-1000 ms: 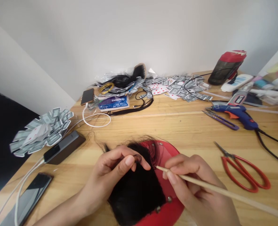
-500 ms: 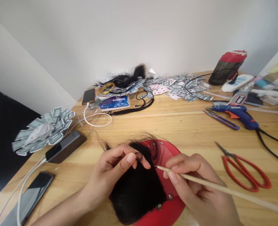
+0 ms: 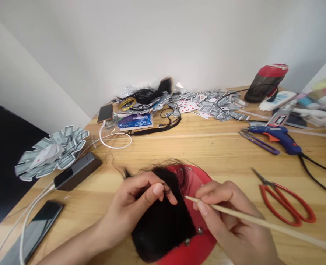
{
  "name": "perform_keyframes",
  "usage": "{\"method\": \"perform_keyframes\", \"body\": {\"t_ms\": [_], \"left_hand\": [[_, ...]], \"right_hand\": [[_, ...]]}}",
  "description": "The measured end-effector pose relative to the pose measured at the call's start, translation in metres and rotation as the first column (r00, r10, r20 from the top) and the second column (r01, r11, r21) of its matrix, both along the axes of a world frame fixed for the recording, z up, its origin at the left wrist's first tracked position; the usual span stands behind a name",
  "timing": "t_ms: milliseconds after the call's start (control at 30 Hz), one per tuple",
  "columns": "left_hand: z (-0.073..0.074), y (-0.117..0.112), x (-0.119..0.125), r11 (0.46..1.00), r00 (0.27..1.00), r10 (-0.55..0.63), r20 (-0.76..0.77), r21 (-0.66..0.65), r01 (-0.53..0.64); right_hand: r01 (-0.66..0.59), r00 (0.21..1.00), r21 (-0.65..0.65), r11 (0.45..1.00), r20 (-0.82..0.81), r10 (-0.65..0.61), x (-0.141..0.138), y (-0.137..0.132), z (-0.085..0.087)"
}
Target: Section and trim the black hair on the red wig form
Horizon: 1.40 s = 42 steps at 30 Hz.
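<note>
A dense patch of black hair (image 3: 163, 228) lies over a red rounded base (image 3: 201, 246), held near its edge by several silver pins. My left hand (image 3: 143, 202) rests above the patch, thumb and index finger pinched on a few loose strands of hair (image 3: 167, 187). In my right hand (image 3: 231, 217) is a ventilating needle (image 3: 251, 219) with a long pale wooden handle, gripped like a pen. Its fine tip points left at the hair's right edge, close to my left fingertips; whether it touches the hair, I cannot tell.
Red-handled scissors (image 3: 287, 202) lie at right, with purple thread snips (image 3: 258, 142) and a blue glue gun (image 3: 279, 136) behind. Printed cards (image 3: 215, 105) and a red-lidded bottle (image 3: 266, 82) stand at the back. Phones (image 3: 38, 228) and white cables (image 3: 27, 213) occupy the left.
My left fingers have shifted slightly down and right with the strands. The needle's tip has barely moved, staying at the hair's edge. The whole view has shifted a little.
</note>
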<state>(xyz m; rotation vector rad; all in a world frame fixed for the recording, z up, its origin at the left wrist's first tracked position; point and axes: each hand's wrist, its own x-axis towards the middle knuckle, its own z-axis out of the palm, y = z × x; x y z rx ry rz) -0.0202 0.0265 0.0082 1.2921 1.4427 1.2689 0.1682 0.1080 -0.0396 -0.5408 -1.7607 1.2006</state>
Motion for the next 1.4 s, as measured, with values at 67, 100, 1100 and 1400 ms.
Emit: {"method": "perform_keyframes", "body": {"t_ms": [67,100,1100,1400], "left_hand": [[-0.002,0.0,-0.001,1.0,1.0,0.0,-0.005,0.001,0.0],[-0.003,0.0,-0.001,1.0,1.0,-0.001,-0.007,0.004,0.001],[-0.004,-0.002,0.0,0.997,0.992,0.0,-0.126,0.081,0.011],[-0.002,-0.002,0.0,0.997,0.988,-0.001,-0.157,0.077,0.013]], "right_hand": [[0.006,1.0,0.013,1.0,0.003,-0.006,0.001,0.001,0.0],[0.008,1.0,0.013,1.0,0.008,-0.008,0.001,0.001,0.0],[0.122,0.988,-0.091,0.988,-0.082,-0.129,-0.007,-0.006,0.002],[0.103,0.992,-0.059,0.993,-0.065,-0.107,-0.005,-0.006,0.002]]}}
